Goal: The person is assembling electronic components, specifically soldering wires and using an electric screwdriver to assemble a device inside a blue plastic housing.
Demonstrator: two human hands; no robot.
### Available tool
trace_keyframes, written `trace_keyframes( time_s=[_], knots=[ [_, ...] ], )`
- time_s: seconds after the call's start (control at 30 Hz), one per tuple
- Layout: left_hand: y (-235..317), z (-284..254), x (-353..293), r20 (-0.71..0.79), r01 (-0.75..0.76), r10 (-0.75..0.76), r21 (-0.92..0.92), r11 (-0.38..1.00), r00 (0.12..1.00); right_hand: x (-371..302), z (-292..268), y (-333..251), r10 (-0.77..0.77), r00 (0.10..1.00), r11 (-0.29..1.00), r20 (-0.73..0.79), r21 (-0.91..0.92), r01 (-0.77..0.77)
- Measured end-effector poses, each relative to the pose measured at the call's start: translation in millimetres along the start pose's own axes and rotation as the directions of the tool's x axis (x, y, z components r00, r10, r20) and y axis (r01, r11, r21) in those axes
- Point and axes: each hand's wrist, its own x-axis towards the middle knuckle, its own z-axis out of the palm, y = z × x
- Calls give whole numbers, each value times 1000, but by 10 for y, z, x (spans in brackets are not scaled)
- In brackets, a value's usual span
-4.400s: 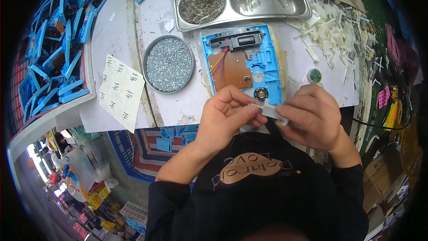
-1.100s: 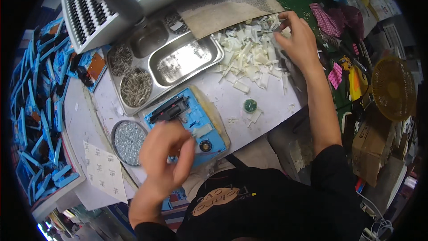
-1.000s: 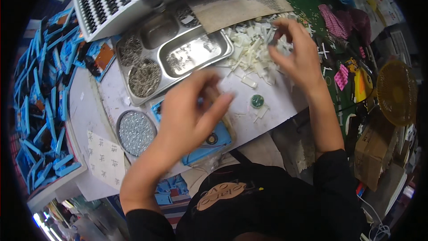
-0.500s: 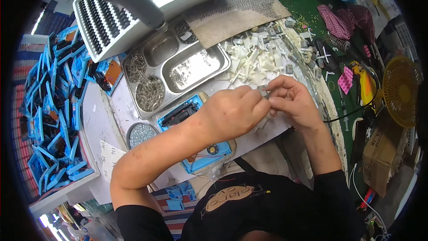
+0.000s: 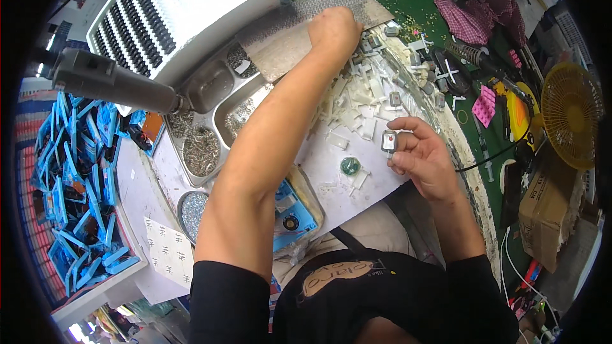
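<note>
My right hand [image 5: 424, 159] pinches a small boxy metal motor [image 5: 389, 142] between thumb and fingers, its pale face with a red dot turned up. My left arm reaches far across the table. At its end my left hand [image 5: 335, 30] is curled closed over the right part of a worn flat board [image 5: 274, 54]; what its fingers hold, if anything, is hidden. White plastic pieces [image 5: 347, 99] lie heaped between the two hands. Below them a round green piece [image 5: 350, 165] rests beside a white plastic part [image 5: 361, 179].
A steel compartment tray [image 5: 210, 86] holds small metal parts. Left of my arm hangs a power screwdriver [image 5: 121, 83]. Blue casings [image 5: 89, 185] pile up at far left; another blue casing [image 5: 296, 220] lies under my left forearm. A yellow fan [image 5: 572, 114] stands at right.
My left hand has left my right hand and moved away to the board. The motor in my right hand now shows. In view, the screwdriver has shifted left and down.
</note>
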Motion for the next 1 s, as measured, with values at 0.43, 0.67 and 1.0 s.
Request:
trace_keyframes(
  time_s=[0.43, 0.67, 1.0],
  knots=[
    [-104, 297, 125, -189, -165, 167, 23, 986, 968, -40, 19, 63, -112, 994, 940, -7, -324, 104],
    [156, -729, -678, -418, -458, 294, -371, 808, 859, 183, 50, 89, 21, 979, 496, 204, -852, 167],
    [-572, -1643, -3029, -73, -210, 219, -677, 706, 973, 491, 119, 129, 101, 818, 161, 566, -821, 548]
  ],
)
